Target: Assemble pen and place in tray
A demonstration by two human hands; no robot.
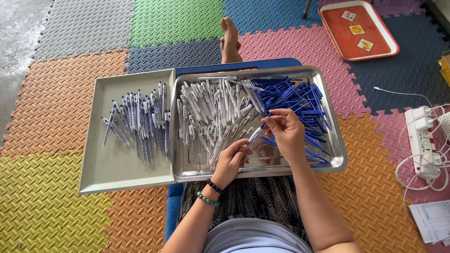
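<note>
**Two hands on one pen above the steel tray**

Left hand (230, 161) comes up from the lower middle, wrist bent, beaded bracelets on the forearm. Its fingers are clenched round the lower end of a pen (254, 136) with a white barrel and blue tip. Right hand (286, 130) reaches in from the right, forearm angled across the lap, palm turned down; thumb and forefinger pinch the pen's upper, blue end. The pen is tilted, low at the left hand and high at the right, held just above the steel tray (338, 159).

In that tray: a heap of white pen barrels (211, 117) on the left half, a heap of blue refills (293, 96) on the right half, just behind the right hand. Touching the steel tray's left edge is a grey tray (105, 168) with a loose row of finished pens (140, 124).

Both trays lie over the person's lap, above a floor of coloured foam mats (56, 93). An orange tray (358, 30) lies well apart at upper right; a power strip (424, 140) at the right.
</note>
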